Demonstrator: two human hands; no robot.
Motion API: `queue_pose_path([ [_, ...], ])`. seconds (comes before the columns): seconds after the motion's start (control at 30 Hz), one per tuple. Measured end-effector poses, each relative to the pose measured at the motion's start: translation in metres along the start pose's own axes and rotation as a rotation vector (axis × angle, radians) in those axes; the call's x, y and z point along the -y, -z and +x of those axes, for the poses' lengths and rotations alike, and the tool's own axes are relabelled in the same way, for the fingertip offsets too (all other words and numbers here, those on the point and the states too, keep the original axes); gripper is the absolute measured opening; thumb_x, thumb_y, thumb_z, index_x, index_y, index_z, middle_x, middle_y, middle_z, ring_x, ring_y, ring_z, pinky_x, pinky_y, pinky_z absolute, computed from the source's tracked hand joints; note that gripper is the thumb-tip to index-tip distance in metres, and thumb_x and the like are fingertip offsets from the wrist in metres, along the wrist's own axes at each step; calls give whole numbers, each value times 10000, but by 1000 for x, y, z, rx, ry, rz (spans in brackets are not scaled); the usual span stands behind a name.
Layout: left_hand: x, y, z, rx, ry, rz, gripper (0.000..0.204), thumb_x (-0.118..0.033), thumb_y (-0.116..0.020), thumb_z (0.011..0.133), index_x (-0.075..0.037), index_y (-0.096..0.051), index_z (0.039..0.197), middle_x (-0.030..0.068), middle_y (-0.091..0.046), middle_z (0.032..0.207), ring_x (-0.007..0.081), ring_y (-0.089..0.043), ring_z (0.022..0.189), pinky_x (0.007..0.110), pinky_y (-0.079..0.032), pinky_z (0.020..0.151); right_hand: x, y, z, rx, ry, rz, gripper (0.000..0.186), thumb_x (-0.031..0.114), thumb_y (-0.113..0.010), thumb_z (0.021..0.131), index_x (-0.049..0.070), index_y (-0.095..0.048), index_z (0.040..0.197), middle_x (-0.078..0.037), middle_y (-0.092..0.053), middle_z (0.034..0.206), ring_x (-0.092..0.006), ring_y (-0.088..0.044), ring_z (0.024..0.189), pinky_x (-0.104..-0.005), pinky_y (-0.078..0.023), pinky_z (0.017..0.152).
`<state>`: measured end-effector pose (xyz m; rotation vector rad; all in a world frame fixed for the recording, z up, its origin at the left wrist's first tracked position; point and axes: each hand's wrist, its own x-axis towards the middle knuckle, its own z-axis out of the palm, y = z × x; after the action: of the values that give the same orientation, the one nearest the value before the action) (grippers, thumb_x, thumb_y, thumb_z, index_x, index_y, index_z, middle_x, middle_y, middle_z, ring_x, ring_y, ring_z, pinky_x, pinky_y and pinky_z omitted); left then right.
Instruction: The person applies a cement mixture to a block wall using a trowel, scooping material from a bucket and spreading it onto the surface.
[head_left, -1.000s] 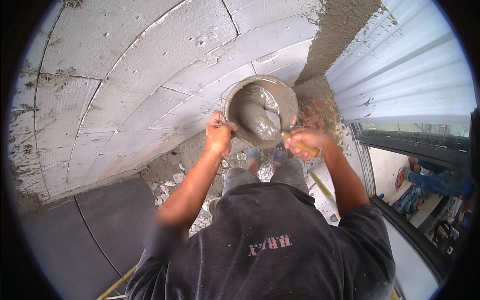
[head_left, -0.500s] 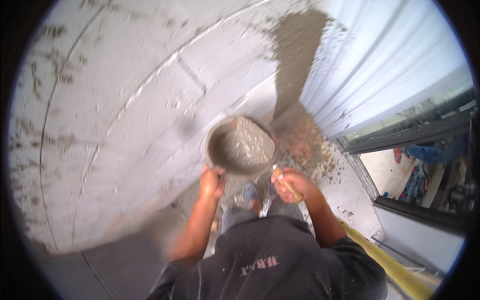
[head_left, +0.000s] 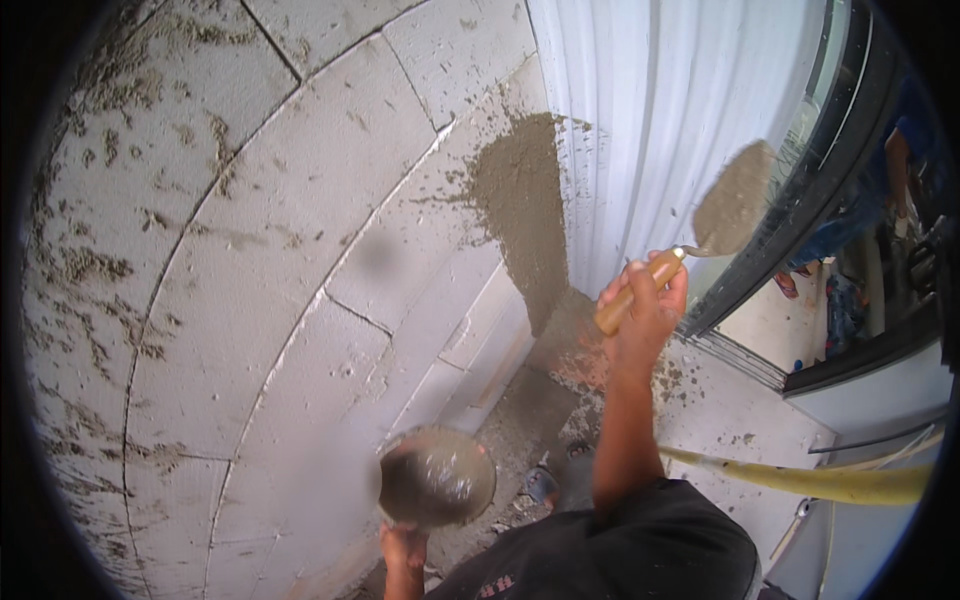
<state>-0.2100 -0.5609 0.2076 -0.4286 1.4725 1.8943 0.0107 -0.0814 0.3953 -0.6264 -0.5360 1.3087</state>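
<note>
My right hand (head_left: pixel 648 318) is closed round the wooden handle of a trowel (head_left: pixel 736 205), raised in front of the white corrugated sheet. Grey-brown mortar covers the visible face of its blade. Lower down, my left hand (head_left: pixel 402 545) grips the near rim of a round bowl (head_left: pixel 388 488), its fingers partly hidden beneath. Wet mortar (head_left: pixel 450 475) lies inside the bowl. A rough patch of mortar (head_left: pixel 522 205) runs down the pale block wall (head_left: pixel 330 150) where it meets the sheet, with splatter around it.
The white corrugated sheet (head_left: pixel 630 110) stands right of the patch. A dark-framed window (head_left: pixel 850 180) is beyond it, with a person partly visible through it. Mortar crumbs lie on the floor ledge (head_left: pixel 720 400). A yellow tube (head_left: pixel 830 482) crosses at lower right.
My right hand has lifted the trowel up and right, away from the bowl, bringing its mortar-covered blade into sight. The bowl sits lower in the picture, and the view has shifted.
</note>
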Motion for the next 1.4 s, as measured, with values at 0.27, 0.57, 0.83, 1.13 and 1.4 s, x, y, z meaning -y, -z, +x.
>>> queue_pose_path([
  [0.27, -29, 11, -70, -248, 19, 254, 173, -212, -610, 972, -79, -610, 1083, 32, -562, 663, 121, -461, 451, 296, -402, 417, -119, -130, 67, 102, -230, -461, 200, 43, -629, 885, 52, -524, 1055, -69, -574, 839, -219, -570, 784, -376, -495, 722],
  [0.57, 1, 63, -21, -65, -114, -42, 439, 58, -522, 797, -4, -471, 1228, 198, -624, 1071, 406, -641, 979, 598, -545, 835, -37, -70, -145, 1333, -360, -577, 236, 160, -684, 923, 34, -504, 1010, -72, -489, 775, -169, -553, 722, -350, -423, 624],
  [0.83, -10, -26, 6, -140, -101, 76, 438, 128, -535, 742, -131, -525, 1095, 74, -625, 906, 250, -619, 839, 458, -527, 755, -114, 74, -181, 1940, -320, -1368, 250, 169, -591, 844, 19, -679, 1023, -192, -700, 879, -379, -693, 888, -466, -554, 797],
  [1.13, -29, -98, 13, 72, -183, 206, 264, 137, -570, 744, -111, -521, 820, 25, -612, 789, 150, -590, 674, 301, -522, 647, -150, 48, -123, 1679, -1382, -1473, 157, 153, -614, 910, 9, -640, 854, -62, -611, 689, -195, -593, 543, -354, -479, 455],
  [1.4, -13, -75, 30, 110, -225, 269, 253, 137, -584, 744, -106, -517, 774, 0, -548, 728, 103, -500, 580, 277, -395, 488, -144, 122, -168, 1307, -1905, -937, 153, 133, -605, 911, 43, -558, 1027, -29, -553, 682, -111, -512, 459, -281, -393, 374],
])
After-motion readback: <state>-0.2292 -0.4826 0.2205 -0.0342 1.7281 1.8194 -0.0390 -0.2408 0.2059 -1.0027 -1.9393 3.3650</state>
